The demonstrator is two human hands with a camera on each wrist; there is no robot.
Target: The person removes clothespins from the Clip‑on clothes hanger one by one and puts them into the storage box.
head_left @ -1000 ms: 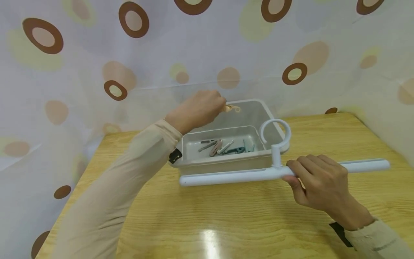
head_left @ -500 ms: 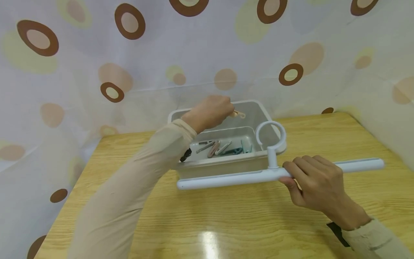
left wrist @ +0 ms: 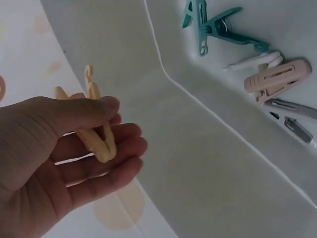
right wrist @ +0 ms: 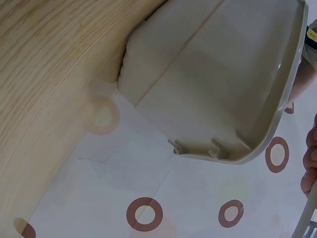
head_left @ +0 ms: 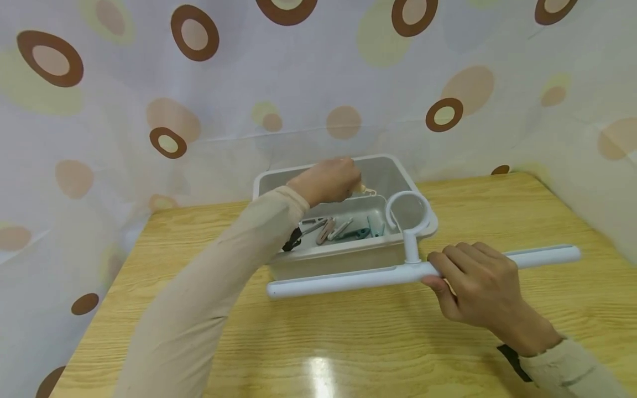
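Observation:
My left hand [head_left: 329,179] pinches a peach-coloured clothespin [left wrist: 103,146] between thumb and fingers, over the back part of a grey-white plastic bin [head_left: 343,261]. On the bin's floor lie several more clothespins: a teal one [left wrist: 233,34], a white one [left wrist: 252,62], a pink one [left wrist: 280,78] and a grey one [left wrist: 294,110]. My right hand [head_left: 478,284] grips the straight bar of a white plastic clothes hanger [head_left: 343,281] just right of its round hook. The hanger is held in front of the bin, and its hook overlaps the bin's right front corner in the head view.
The bin stands toward the back of a wooden table [head_left: 318,326]. Close behind it hangs a white curtain [head_left: 298,72] with brown and beige circles, which also runs along the sides. The bin's outer wall [right wrist: 213,89] fills much of the right wrist view.
My left hand has moved right and down over the bin with the peach clothespin. The hanger in my right hand has come down slightly, and the head view has shifted a little.

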